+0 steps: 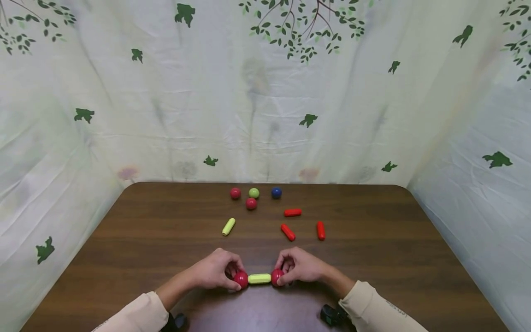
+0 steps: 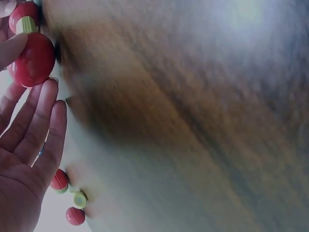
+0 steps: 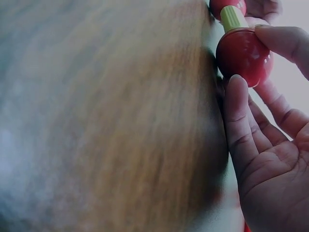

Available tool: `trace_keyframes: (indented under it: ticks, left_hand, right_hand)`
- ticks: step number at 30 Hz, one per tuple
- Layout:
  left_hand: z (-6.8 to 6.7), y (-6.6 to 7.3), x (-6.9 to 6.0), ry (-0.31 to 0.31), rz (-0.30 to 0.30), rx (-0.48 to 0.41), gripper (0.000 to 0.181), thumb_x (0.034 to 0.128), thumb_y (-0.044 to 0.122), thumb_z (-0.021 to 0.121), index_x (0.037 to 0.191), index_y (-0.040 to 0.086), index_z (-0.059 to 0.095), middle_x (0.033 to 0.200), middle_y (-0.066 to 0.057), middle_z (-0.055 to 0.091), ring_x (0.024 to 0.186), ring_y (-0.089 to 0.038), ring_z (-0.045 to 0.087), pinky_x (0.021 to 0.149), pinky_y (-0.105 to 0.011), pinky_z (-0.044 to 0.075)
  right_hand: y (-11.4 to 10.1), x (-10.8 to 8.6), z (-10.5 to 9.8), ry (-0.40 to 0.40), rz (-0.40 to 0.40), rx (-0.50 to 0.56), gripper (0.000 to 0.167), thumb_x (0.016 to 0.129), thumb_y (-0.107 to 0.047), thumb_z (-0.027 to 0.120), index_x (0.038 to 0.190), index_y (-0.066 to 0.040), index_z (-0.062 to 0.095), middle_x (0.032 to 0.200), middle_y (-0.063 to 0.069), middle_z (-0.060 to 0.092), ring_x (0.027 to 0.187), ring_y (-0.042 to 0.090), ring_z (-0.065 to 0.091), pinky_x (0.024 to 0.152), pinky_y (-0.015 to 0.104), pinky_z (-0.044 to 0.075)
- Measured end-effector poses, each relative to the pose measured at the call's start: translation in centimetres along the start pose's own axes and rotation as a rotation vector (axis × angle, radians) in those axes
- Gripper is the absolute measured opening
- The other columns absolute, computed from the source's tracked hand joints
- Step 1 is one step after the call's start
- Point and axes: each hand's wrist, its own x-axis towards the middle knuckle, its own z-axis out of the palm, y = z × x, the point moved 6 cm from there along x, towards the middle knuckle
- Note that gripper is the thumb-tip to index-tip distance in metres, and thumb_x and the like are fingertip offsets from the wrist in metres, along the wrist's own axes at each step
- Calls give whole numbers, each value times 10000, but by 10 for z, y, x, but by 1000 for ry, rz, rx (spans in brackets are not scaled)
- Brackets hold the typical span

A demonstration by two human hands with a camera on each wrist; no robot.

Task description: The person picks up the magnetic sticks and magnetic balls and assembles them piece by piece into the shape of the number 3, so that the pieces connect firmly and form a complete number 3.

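1. Head view: the left hand (image 1: 220, 269) pinches the left red ball (image 1: 241, 278) and the right hand (image 1: 300, 266) pinches the right red ball (image 1: 277, 277). Between them, the pale green stick (image 1: 259, 278) lies level, a ball against each end, over the near part of the surface (image 1: 166, 226). Whether this piece rests on the wood or hangs just above it, I cannot tell. The step seems to be seating the balls on the stick; to do it well, keep all three in one straight line and push inward evenly from both sides. The second green stick (image 1: 228, 226) and the three red sticks (image 1: 292, 212) lie beyond the hands, leaving room for the elbows and wrists.

2. Left wrist view: the thumb sits on the near ball close to the stick, with fingertips at its far side. For a good push, more of the force should come from those fingertips, behind the ball; the thumb is better used to steady it.

3. Right wrist view: thumb and fingers grasp that hand's ball likewise, the thumb tip near the joint. How deep the stick sits is hidden, so a gentle twist would be a sensible check.
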Motion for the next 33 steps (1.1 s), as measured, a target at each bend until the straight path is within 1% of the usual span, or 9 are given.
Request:
trace_keyframes:
  ticks: [6,12,20,23,28,33]
  left_hand:
    - [1,-1,-2,17,-3,-20,242,728,136,825,912,110,671,782,112,620,715,-23,575,661,-212,500]
    - [1,-1,-3,15,5,-4,264,742,124,814,976,74,702,806,115,620,718,-11,569,664,-210,498]
    - [4,-2,-3,-12,-18,-31,277,747,150,823,982,75,698,835,106,626,735,-13,571,674,-215,498]
    - [4,-2,-3,-21,-28,-26,283,746,158,825,984,75,697,838,106,624,739,-16,571,678,-216,497]
    - [1,1,0,-29,-20,1,287,743,180,830,978,83,698,835,111,611,742,-23,569,681,-219,488]
    - [2,2,3,-27,-6,-3,269,757,199,823,970,88,702,837,114,617,735,2,576,685,-218,495]
  right_hand:
    - [0,2,1,-3,-8,9,176,786,-46,763,910,-26,640,705,5,621,581,60,542,529,179,456]
    - [2,3,1,-9,1,22,176,789,-44,762,915,-24,640,709,11,624,586,63,545,532,183,458]
    - [1,2,3,-22,-7,40,179,790,-34,752,923,-13,634,709,10,620,588,60,547,530,182,459]
    - [1,1,3,-23,-9,37,180,789,-42,753,923,-18,636,706,6,620,587,59,547,529,180,457]
    - [0,1,1,-15,-8,31,183,784,-44,760,918,-23,638,701,11,625,588,65,554,533,184,465]
    - [-2,0,1,-17,-5,37,187,785,-40,756,925,-15,634,710,13,624,596,62,547,538,181,463]
